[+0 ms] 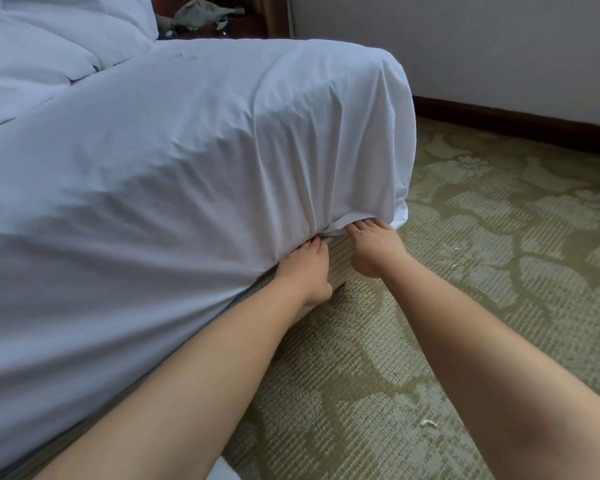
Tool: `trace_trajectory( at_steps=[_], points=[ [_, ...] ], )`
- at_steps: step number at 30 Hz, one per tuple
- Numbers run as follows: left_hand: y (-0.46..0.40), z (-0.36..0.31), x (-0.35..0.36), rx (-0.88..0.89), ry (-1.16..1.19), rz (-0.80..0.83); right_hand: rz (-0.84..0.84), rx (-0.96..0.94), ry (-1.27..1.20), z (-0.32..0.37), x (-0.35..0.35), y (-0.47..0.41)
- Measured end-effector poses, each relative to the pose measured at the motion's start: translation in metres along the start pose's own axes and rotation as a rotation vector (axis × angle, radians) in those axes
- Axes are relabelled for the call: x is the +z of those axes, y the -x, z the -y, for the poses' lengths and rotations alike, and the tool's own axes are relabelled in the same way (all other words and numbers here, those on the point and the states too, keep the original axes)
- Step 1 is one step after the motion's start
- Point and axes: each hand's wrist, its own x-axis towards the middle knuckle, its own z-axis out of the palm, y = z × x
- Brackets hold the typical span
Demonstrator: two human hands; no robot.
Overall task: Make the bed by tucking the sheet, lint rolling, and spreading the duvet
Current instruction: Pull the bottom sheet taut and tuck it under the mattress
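The white sheet (194,161) is stretched over the mattress and its lower edge is being tucked near the foot corner of the bed. The left hand (303,271) and the right hand (374,249) are placed close together at the seam, where the sheet meets the striped bed base (338,263). The fingers of both hands are held straight and pressed together, and their tips are pushed under the hanging edge.

To do this step well, the cloth should be pushed deep and flat between mattress and base, and the hands should then be moved along the edge toward the corner, so that the gathered folds above them are pulled smooth. A loose flap (399,213) hangs at the corner and is probably not tucked yet; it should be folded neatly.

The fingertips are hidden by the sheet, so how far they reach cannot be told. The thumbs are hard to make out. The duvet (32,53) is seen only partly, at the top left. No lint roller is visible.
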Motion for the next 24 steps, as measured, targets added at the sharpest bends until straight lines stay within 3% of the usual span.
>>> trace_trajectory(
  at_steps=[6, 15, 18, 21, 24],
  points=[
    [-0.022, -0.010, -0.007, -0.019, 0.031, 0.045, 0.051, 0.010, 0.127, -0.012, -0.009, -0.032],
    [-0.048, -0.021, -0.014, -0.029, 0.011, 0.082, -0.045, -0.159, 0.111, -0.034, 0.003, -0.034],
    [-0.048, -0.021, -0.004, -0.030, -0.057, 0.035, -0.228, -0.196, -0.077, -0.041, 0.010, -0.025],
    [-0.040, -0.022, 0.006, 0.039, -0.160, -0.153, -0.438, -0.177, -0.155, -0.044, 0.023, -0.021],
    [-0.036, -0.023, 0.010, 0.151, -0.209, -0.253, -0.505, -0.167, -0.138, -0.044, 0.028, -0.016]
  ],
)
